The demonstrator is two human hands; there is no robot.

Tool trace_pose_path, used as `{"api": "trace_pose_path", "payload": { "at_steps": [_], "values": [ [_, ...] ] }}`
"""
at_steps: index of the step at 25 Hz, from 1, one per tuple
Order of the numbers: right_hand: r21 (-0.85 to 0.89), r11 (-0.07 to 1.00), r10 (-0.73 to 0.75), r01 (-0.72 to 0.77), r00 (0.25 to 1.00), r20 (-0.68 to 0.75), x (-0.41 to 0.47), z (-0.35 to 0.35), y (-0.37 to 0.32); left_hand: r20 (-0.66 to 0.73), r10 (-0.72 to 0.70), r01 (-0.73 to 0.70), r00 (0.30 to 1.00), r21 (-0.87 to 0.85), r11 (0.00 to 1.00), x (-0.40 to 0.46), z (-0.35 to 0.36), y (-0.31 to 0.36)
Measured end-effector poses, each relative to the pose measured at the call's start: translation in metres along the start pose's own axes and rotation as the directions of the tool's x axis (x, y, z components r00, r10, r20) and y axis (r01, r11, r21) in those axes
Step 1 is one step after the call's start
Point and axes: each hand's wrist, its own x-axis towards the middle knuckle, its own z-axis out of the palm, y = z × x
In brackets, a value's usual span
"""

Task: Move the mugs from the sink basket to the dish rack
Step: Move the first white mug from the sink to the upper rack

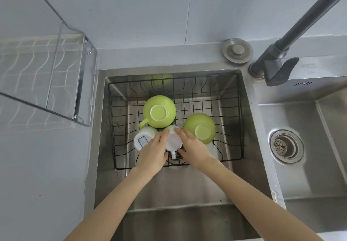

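Note:
A black wire sink basket (232, 120) sits in the left sink bowl. In it are two green mugs turned upside down, one at the back (159, 111) and one to the right (201, 128). Two white mugs lie at the front: one with a blue label (143, 139) on the left, one in the middle (173, 140) with its handle toward me. My left hand (153, 152) and my right hand (195, 148) grip the middle white mug from either side. The silver dish rack (43, 83) stands on the counter to the left, with no dishes seen in it.
A dark grey faucet (277, 60) rises at the back right, with a round metal sink plug (237, 51) beside it on the ledge. A second sink bowl with a drain strainer (286, 146) lies to the right. The wall is close behind.

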Motion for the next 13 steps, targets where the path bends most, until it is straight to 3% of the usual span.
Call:
{"api": "trace_pose_path", "payload": {
  "at_steps": [5, 13],
  "values": [
    [0.038, 0.999, -0.018, 0.02, 0.999, -0.035, 0.002, 0.005, 0.005, -0.078, 0.008, -0.005, 0.997, 0.03, 1.0, 0.001, 0.004, -0.001],
    [-0.042, 0.999, -0.03, 0.027, 0.997, -0.07, 0.003, 0.009, 0.004, -0.164, -0.016, 0.037, 0.986, 0.125, 0.991, 0.009, 0.018, 0.005]
  ]
}}
